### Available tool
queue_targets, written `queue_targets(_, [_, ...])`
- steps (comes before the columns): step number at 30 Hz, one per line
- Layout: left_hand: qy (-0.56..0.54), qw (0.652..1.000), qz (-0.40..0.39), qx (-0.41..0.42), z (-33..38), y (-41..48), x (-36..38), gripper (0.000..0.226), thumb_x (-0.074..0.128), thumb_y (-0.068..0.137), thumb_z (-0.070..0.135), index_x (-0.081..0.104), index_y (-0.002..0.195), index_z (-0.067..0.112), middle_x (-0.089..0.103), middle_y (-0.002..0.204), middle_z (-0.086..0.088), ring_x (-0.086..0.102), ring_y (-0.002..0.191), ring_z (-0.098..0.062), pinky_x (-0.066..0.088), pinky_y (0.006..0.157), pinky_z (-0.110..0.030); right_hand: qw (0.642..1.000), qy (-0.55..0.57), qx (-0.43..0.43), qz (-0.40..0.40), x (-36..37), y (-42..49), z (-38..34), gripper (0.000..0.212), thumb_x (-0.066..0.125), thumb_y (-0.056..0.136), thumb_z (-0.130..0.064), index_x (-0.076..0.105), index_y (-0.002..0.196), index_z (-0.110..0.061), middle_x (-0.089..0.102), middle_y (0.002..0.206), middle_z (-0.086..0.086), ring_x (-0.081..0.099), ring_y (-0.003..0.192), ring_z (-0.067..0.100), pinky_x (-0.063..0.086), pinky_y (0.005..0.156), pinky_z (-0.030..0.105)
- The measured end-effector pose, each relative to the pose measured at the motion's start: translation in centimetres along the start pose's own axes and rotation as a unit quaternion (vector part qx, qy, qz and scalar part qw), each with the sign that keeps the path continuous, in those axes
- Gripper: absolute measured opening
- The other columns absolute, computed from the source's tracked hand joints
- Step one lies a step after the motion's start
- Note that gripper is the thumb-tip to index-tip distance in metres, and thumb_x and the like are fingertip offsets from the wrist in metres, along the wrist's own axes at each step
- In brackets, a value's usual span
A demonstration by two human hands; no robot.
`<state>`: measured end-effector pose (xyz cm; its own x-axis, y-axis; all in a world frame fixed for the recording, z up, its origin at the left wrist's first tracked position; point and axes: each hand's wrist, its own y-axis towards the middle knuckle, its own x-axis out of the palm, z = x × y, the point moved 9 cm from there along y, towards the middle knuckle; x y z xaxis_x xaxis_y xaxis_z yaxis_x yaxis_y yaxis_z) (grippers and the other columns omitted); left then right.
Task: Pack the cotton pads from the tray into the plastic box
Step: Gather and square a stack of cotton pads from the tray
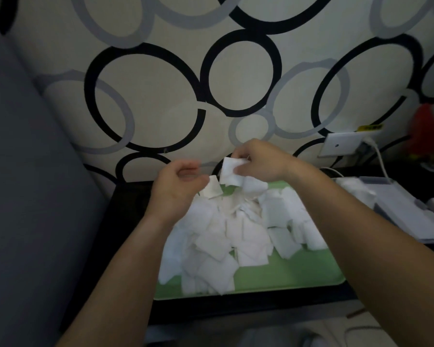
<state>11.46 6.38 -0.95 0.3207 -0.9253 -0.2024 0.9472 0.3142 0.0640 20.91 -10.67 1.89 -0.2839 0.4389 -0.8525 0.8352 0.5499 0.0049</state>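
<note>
Ring-patterned wall, socket, white cable

Dim room with ring-patterned wallpaper, perhaps a grey sofa.

Dim, underexposed view, darkening heavily toward the corners, most at the left edge and lower left. The white cotton pads are the brightest patch, almost washed out. Motion blur smears the left hand; the red object at the right edge is soft. Wide-angle distortion bends the wall pattern.
</note>
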Motion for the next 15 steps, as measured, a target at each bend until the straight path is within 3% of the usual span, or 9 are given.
queue_targets(3, [-0.047,0.997,-0.063,-0.01,0.0,-0.5,1.8,0.062,0.085,0.073,0.022,0.06,0.128,0.011,0.07,0.116,-0.003,0.068,0.106,-0.014,0.055,0.089,-0.029,0.989,0.137,-0.041,-0.048,-0.2,-2.0,-3.0,0.012,0.078,0.082,-0.015,0.073,0.093,-0.018,0.074,0.089,-0.001,0.069,0.082,0.011,0.055,0.071,0.022])
queue_targets(6, [-0.098,0.992,-0.076,-0.017,0.4,-0.9,2.2,0.036,0.074,0.086,0.011,0.065,0.121,0.008,0.076,0.104,-0.006,0.073,0.096,-0.019,0.059,0.081,-0.032,0.974,0.215,-0.045,-0.052,-0.2,-2.4,-4.2,0.021,0.082,0.078,-0.012,0.072,0.096,-0.011,0.075,0.091,0.006,0.072,0.081,0.017,0.057,0.072,0.024])
queue_targets(10, [-0.103,0.994,-0.002,-0.042,-0.2,-0.5,0.3,0.016,0.071,0.089,0.013,0.07,0.105,0.012,0.075,0.096,-0.002,0.073,0.086,-0.013,0.057,0.065,-0.021,0.955,0.293,-0.004,-0.046,1.3,-0.4,-2.8,0.013,0.075,0.086,-0.015,0.071,0.097,-0.011,0.075,0.09,0.006,0.072,0.083,0.018,0.059,0.075,0.028])
queue_targets(12, [-0.107,0.992,0.048,-0.056,-1.0,-0.1,-1.1,0.011,0.069,0.091,0.012,0.069,0.102,0.013,0.073,0.097,-0.002,0.071,0.087,-0.015,0.056,0.063,-0.021,0.968,0.248,0.039,-0.025,2.6,1.5,-1.1,0.014,0.064,0.094,-0.023,0.071,0.099,-0.011,0.075,0.094,0.005,0.071,0.087,0.021,0.056,0.078,0.03])
queue_targets(15, [-0.101,0.986,0.115,-0.069,-2.0,0.2,-3.2,0.013,0.066,0.092,0.012,0.07,0.104,0.008,0.071,0.097,-0.005,0.069,0.088,-0.017,0.056,0.063,-0.021,0.995,0.069,0.066,-0.009,5.3,4.6,1.0,0.019,0.065,0.092,-0.022,0.068,0.11,-0.015,0.071,0.108,0.005,0.065,0.1,0.022,0.052,0.087,0.033])
